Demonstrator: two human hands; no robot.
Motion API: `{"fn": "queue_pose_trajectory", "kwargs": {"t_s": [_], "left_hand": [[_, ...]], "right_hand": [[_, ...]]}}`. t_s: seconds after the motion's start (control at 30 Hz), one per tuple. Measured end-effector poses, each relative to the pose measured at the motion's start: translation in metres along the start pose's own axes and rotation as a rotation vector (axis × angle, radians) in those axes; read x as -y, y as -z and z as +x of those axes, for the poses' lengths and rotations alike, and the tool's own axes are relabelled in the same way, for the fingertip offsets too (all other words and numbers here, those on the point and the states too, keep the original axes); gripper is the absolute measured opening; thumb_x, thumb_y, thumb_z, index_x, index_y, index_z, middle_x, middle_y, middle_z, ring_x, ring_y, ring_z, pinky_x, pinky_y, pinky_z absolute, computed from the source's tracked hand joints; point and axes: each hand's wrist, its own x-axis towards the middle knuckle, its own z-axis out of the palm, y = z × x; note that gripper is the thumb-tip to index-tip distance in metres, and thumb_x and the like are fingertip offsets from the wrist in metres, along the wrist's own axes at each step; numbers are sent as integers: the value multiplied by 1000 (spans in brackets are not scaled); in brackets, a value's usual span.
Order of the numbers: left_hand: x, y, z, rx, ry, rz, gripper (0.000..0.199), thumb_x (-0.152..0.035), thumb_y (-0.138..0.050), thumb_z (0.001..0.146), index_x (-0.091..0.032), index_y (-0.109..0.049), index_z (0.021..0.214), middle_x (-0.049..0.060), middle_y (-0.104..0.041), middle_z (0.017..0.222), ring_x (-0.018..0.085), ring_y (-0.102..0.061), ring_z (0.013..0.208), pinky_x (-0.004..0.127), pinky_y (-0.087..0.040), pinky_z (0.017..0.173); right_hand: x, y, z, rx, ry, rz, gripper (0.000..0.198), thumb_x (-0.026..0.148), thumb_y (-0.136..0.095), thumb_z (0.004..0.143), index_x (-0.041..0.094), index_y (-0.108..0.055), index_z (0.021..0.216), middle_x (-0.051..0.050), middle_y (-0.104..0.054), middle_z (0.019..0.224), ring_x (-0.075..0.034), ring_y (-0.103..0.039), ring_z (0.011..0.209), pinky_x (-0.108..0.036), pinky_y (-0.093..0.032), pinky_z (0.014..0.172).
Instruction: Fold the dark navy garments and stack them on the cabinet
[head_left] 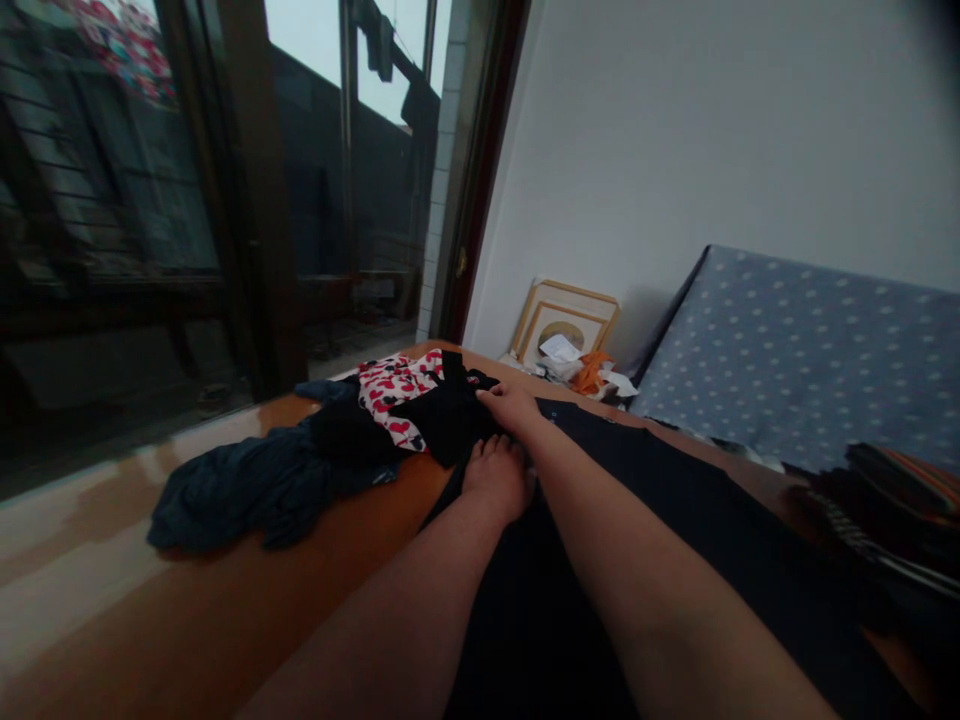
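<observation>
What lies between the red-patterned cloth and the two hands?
In the head view, black fabric lies between the red-patterned cloth and the left hand and right hand.

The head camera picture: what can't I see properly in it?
All in the head view:
- Left hand: its palm is hidden, turned away from the camera.
- Right hand: too dark to tell how firmly it holds the cloth.
- Dark cloth: its near end is cut off by the bottom edge.
- Framed picture: papers hide its lower part.
- Striped pile: blurred, and cut off by the right edge.
</observation>
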Motion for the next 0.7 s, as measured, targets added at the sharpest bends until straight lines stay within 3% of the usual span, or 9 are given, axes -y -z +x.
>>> {"fn": "queue_pose_trajectory", "kwargs": {"t_s": [0.1,0.17,0.23,0.33,0.43,0.57,0.7], "left_hand": [[1,1,-1,2,-17,10,57,-36,-47,91,-18,-47,145,15,-48,149,32,-39,140,52,-27,116],[1,1,-1,3,-19,5,58,-34,-47,90,-18,-46,145,15,-47,150,32,-39,140,52,-28,117],[1,1,-1,2,-10,-13,57,-38,-46,91,-17,-48,144,15,-47,150,32,-38,140,52,-27,117],[-1,1,0,-1,19,-33,57,-46,-44,92,-17,-52,140,15,-48,150,32,-37,141,52,-24,118],[-2,0,0,9,42,-32,55,-47,-44,92,-15,-56,136,16,-47,151,32,-35,143,52,-22,119],[-2,-1,1,3,48,-40,59,-47,-45,91,-14,-54,139,16,-46,151,32,-34,143,51,-22,120],[-1,-2,2,-5,32,-23,59,-48,-42,92,-12,-59,135,18,-55,143,34,-41,138,52,-22,119]], "right_hand": [[1,-12,7,11,-53,72,21,40,-74,71,20,-68,66,-4,-68,72,-18,-60,70,-27,-40,64],[-3,-16,9,-16,-96,113,10,27,-72,67,21,-66,64,-2,-67,69,-17,-60,68,-26,-41,63],[-8,-15,7,-70,-129,148,7,26,-65,71,21,-65,67,-1,-66,67,-16,-60,67,-25,-41,62],[-15,-4,-6,-182,-175,199,18,34,-52,80,21,-62,74,-1,-65,68,-16,-62,68,-24,-43,60],[-19,15,-32,-313,-207,319,25,40,-43,85,21,-58,82,0,-65,71,-15,-64,65,-23,-45,54],[-30,41,-84,-488,-318,757,20,40,-51,81,21,-55,84,2,-61,61,-18,-64,54,-24,-45,44],[-58,52,-131,-482,-447,749,16,36,-56,78,20,-56,82,0,-63,63,-18,-65,52,-24,-45,43]]}}
